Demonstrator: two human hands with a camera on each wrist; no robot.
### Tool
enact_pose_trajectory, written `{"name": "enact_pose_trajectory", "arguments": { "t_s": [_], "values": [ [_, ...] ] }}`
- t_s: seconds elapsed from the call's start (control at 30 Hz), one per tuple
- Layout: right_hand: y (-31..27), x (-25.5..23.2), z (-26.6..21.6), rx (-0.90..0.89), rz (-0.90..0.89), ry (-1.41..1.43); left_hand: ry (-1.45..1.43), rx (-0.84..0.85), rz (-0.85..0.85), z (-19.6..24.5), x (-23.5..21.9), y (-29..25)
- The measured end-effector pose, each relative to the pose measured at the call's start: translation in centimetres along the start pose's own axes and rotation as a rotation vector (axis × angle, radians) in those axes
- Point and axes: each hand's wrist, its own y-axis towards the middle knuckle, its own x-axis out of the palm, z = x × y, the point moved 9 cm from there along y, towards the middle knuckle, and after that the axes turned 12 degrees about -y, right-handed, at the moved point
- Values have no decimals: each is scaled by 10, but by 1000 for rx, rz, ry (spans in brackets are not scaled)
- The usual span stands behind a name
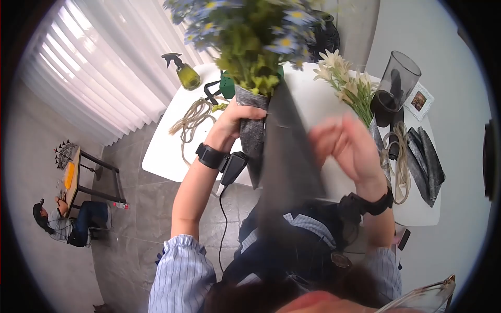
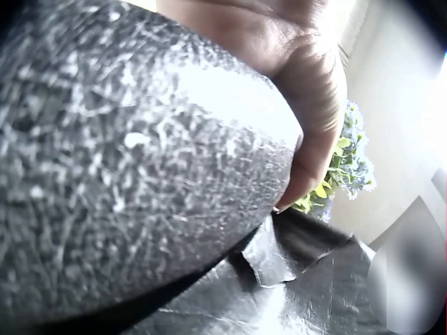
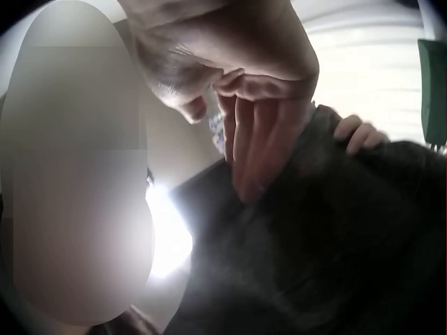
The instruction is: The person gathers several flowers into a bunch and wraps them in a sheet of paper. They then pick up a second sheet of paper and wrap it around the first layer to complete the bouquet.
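The left hand (image 1: 233, 121) has the blue-flower bouquet (image 1: 248, 49) gripped round its wrapped base, over the near part of the white table (image 1: 162, 151), probably to pin the dark wrapping (image 1: 289, 148) there while its broad side flares free; the right hand (image 1: 350, 148), blurred, fingers loosely extended, grasps nothing visible alongside, contact impossible to tell.

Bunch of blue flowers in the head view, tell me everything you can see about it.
The bunch of blue flowers has small daisy-like blooms with yellow centres above green leaves, slightly blurred and cut off by the picture's top edge. Its lower part sits in a tapering wrap, mottled dark grey and paper- or film-like. The left hand grips this wrap just below the leaves, its thumb across the front. A wide dark sheet extends beside the wrap.
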Motion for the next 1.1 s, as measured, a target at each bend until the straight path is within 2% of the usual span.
{"name": "enact_pose_trajectory", "arguments": {
  "t_s": [0.03,0.07,0.17,0.23,0.33,0.43,0.47,0.57,0.63,0.7,0.77,0.83,0.87,0.9,0.93,1.0,1.03,1.07,1.1],
  "values": [
    [-9,-27,-3,36,309,-126,-24,-66,-3,10,18,-10],
    [-17,-25,-4,-32,300,-18,-69,-100,-6,5,10,-6],
    [-51,-21,15,-235,244,291,-26,-44,54,17,16,2],
    [-68,-14,21,-349,178,500,113,-5,91,21,5,8],
    [-85,-18,6,-188,613,-73,263,78,148,26,9,11],
    [-89,-40,11,109,928,-784,337,156,156,25,11,13],
    [-95,-38,3,40,1096,-954,384,208,169,26,11,13],
    [-100,-15,-1,115,1128,-1362,465,321,221,32,10,13],
    [-91,14,2,28,1015,-1579,448,327,256,32,9,14],
    [-77,48,12,-182,865,-1805,403,323,242,30,11,18],
    [-55,78,21,-165,581,-1919,381,292,215,24,11,20],
    [-44,93,34,-203,325,-1833,380,246,163,19,12,24],
    [-47,87,23,-100,328,-1695,319,247,119,19,12,26],
    [-58,65,4,-109,515,-1340,386,269,118,22,5,25],
    [-81,41,-27,-329,809,-1220,519,263,125,28,4,20],
    [-121,-17,-76,-349,1151,-894,572,194,47,33,22,10],
    [-129,-43,-91,-315,1226,-762,607,159,19,31,23,7],
    [-121,-64,-94,-202,1212,-782,648,81,-2,29,29,2],
    [-109,-77,-88,-1,1157,-1091,684,58,-24,28,38,-3]
  ]
}}
